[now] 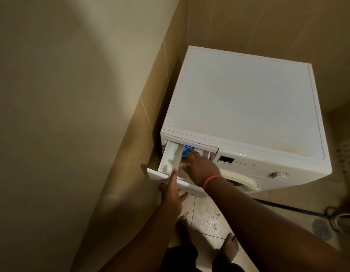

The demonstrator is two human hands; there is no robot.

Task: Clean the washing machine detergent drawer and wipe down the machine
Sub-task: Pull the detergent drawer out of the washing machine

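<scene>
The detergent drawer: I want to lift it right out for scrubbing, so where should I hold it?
Probably by the front panel of the detergent drawer, coming from the front and below, where the left hand already grips it, thumb on top. It is pulled well out of the washing machine. The right hand reaches the blue insert, possibly the release.

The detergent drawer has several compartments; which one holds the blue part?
The middle compartment, at its back end: the blue insert sits there, under the right hand fingertips. The long left compartment is only white, with stained residue.
</scene>
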